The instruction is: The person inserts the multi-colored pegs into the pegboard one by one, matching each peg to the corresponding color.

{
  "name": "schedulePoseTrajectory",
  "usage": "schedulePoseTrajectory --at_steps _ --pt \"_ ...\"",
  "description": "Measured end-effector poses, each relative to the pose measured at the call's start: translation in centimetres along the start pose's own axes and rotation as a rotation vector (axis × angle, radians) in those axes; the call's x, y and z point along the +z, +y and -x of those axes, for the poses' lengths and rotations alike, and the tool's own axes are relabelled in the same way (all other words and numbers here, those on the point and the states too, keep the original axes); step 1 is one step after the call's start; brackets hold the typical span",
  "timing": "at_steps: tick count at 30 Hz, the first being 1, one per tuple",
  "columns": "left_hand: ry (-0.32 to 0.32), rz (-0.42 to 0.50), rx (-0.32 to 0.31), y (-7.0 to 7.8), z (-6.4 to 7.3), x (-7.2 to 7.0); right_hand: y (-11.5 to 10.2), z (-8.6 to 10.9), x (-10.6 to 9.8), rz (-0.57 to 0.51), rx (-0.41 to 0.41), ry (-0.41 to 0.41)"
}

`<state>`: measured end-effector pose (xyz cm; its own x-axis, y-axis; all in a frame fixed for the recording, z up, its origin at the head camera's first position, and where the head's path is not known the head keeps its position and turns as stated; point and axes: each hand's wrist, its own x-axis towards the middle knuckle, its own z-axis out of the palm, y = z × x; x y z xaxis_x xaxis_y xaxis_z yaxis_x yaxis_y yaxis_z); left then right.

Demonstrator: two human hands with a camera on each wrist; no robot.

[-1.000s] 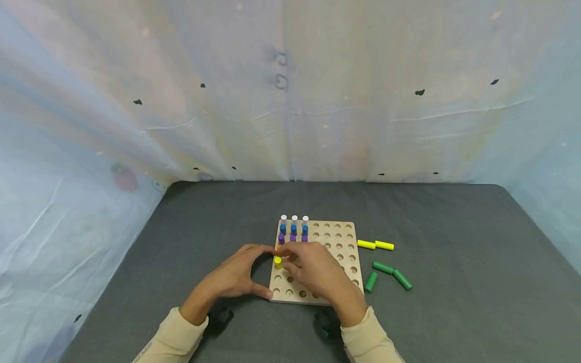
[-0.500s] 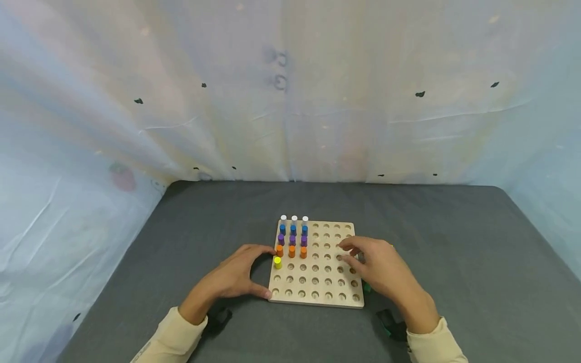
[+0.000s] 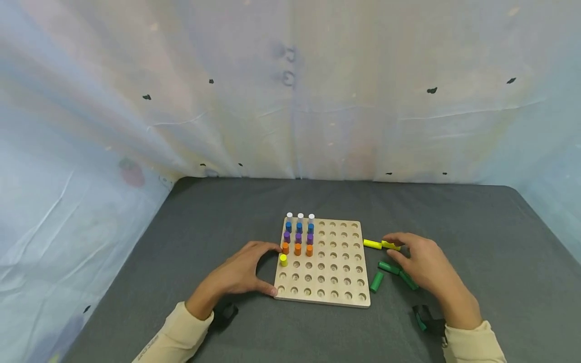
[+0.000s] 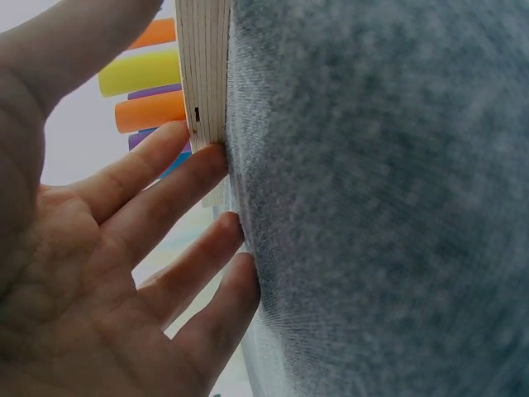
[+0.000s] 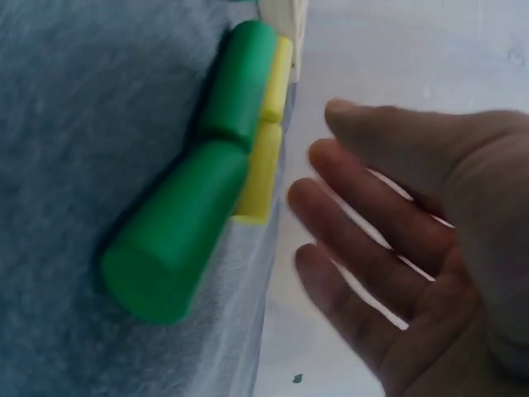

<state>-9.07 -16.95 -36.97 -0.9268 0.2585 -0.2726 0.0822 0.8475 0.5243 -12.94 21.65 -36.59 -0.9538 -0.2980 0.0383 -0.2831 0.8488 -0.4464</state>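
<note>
On the table lies a square wooden pegboard (image 3: 314,285) with rows of round holes. White, blue, purple and orange pegs (image 3: 297,249) stand upright in its left columns, three of each colour, and one yellow peg (image 3: 283,260) stands below the orange ones. My left hand (image 3: 239,273) touches the board's left edge with thumb and fingertips spread. In the left wrist view the fingers (image 4: 165,194) look straight against the board's side. Two yellow pegs lie right of the board. My right hand (image 3: 428,267) is over the outer yellow peg (image 3: 389,246), fingers apart with nothing pinched.
The nearer yellow peg (image 3: 372,244) lies beside the board's right edge. Three green pegs (image 3: 376,282) lie in front of it, one partly under the right hand. A dark grey cloth (image 3: 227,217) covers the table, and a pale curtain (image 3: 336,126) hangs behind.
My right hand has gone from the yellow peg on the board rightward to the loose yellow pegs, uncovering the orange row. The left hand keeps its place at the board's edge.
</note>
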Motion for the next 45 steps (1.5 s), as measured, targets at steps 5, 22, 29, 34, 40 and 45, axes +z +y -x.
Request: schedulePoseTrajectory --at_steps 5,22,29,34,40,45 --pt "0.003 0.005 0.015 0.2 0.1 -0.1 0.4 -0.2 0.4 0.033 -0.005 -0.031" --pt "0.006 0.008 0.033 -0.1 0.0 -0.1 0.8 -0.4 0.7 0.040 -0.038 0.031" --pt "0.003 -0.005 0.022 0.0 0.0 -0.1 1.2 -0.2 1.1 0.037 -0.028 -0.024" --pt "0.001 -0.002 0.020 0.0 -0.1 -0.1 1.2 -0.1 1.0 0.044 -0.035 -0.018" --pt "0.010 -0.004 0.031 0.0 -0.1 -0.2 1.1 -0.2 0.9 0.046 -0.043 -0.007" --pt "0.005 0.013 0.033 0.1 0.1 -0.2 1.1 -0.2 1.1 0.053 -0.042 -0.016"
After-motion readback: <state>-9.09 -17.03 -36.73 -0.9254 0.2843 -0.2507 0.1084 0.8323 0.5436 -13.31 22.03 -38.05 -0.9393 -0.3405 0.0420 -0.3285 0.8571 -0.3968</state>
